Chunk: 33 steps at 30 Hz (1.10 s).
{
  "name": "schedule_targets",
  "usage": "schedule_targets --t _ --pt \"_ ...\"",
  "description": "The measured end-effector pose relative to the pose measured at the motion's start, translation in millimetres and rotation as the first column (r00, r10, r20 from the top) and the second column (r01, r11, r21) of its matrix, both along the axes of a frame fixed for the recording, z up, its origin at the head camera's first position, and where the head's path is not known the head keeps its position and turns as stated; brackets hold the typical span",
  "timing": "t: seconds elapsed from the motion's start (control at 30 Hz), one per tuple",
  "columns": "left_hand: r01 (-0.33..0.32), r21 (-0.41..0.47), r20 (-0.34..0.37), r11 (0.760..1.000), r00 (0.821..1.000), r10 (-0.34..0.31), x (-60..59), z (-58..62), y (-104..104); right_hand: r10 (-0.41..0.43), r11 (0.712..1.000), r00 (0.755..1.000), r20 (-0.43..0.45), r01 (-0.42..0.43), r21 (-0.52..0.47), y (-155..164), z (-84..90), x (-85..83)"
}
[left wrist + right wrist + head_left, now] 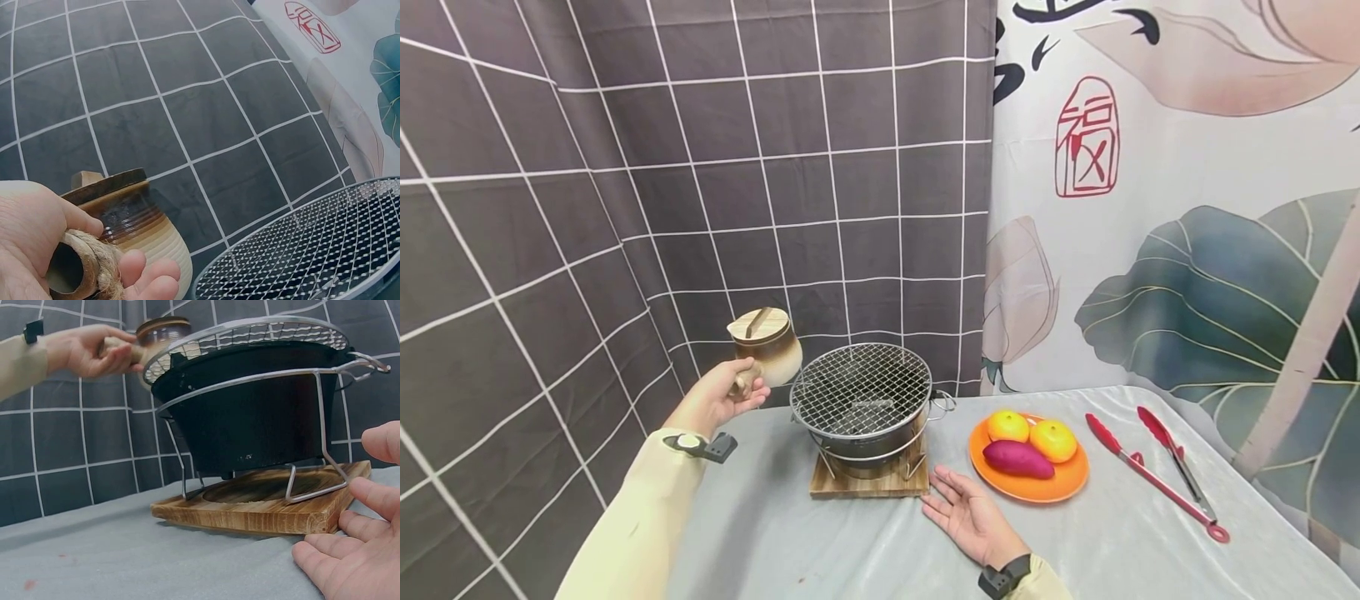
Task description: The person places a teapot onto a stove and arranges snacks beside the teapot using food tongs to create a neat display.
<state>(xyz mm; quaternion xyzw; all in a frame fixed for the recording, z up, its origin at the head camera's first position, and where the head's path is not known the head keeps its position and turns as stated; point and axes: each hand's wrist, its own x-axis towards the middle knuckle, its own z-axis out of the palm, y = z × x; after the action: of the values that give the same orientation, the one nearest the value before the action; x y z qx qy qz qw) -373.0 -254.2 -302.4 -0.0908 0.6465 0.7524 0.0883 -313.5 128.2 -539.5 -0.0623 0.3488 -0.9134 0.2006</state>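
While the left hand (718,400) grips the rope-wound handle (81,269) of a brown-and-cream pot (766,346), we note its fingers curled round that handle with the thumb on top. The pot carries a wooden lid (760,323), is held in the air, clear of the table (760,533), and sits just left of the grill (861,400), near the mesh rim. The left forearm rises from the lower left, sleeve to the wrist.

We record the right hand (972,517) as open: palm up, fingers straight and slightly spread, holding nothing. It lies on the table just right of the wooden board (868,482) under the grill, fingertips near the board's front corner but apart from it.

On the right we see an orange plate (1028,487) with 2 oranges (1030,432) and 1 sweet potato (1018,459); red tongs (1157,471) lie beyond it.
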Motion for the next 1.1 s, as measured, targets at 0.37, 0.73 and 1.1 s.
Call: schedule_targets --t 0.37,0.73,1.1 --pt "0.018 0.005 0.003 1.0 1.0 -0.018 -4.8 3.6 13.8 -0.003 1.0 1.0 -0.004 0.003 0.009 -0.3 -1.1 0.8" --pt "0.042 0.004 -0.014 0.999 0.999 -0.042 -10.3 2.3 26.4 0.004 1.0 1.0 -0.01 -0.004 0.007 0.2 -1.4 0.5" --pt "0.042 -0.002 -0.01 0.999 0.999 -0.042 -17.0 -0.6 35.1 -0.002 1.0 1.0 -0.008 0.002 0.005 0.1 -1.1 0.1"
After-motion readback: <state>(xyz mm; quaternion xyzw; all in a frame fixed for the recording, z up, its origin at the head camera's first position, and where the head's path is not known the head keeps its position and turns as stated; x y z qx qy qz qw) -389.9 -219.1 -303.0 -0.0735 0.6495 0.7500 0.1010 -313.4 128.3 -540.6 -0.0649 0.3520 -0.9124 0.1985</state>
